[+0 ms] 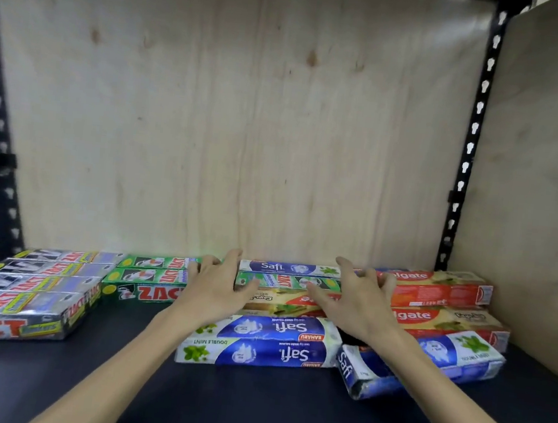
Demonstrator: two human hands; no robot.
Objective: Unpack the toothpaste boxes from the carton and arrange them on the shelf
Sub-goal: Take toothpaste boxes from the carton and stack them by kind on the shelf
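Toothpaste boxes lie in rows on a dark shelf [249,411] against a plywood back wall. My left hand [216,285] and my right hand [356,298] are spread, fingers apart, on either side of a small middle stack: a white-blue Safi box [290,267] on top, a green Zact box [284,281] under it, a Colgate box [281,303] below. Both hands rest against the ends of these boxes; neither is closed around one. In front lie two wrapped Safi packs [260,342], and another Safi pack [426,364] lies tilted under my right forearm. No carton is in view.
Silver Zact packs [17,297] fill the shelf's left end, green Zact packs [150,277] sit beside them. Red Colgate boxes [440,300] are stacked at the right against a plywood side wall [540,204]. Black slotted uprights [472,145] frame the bay.
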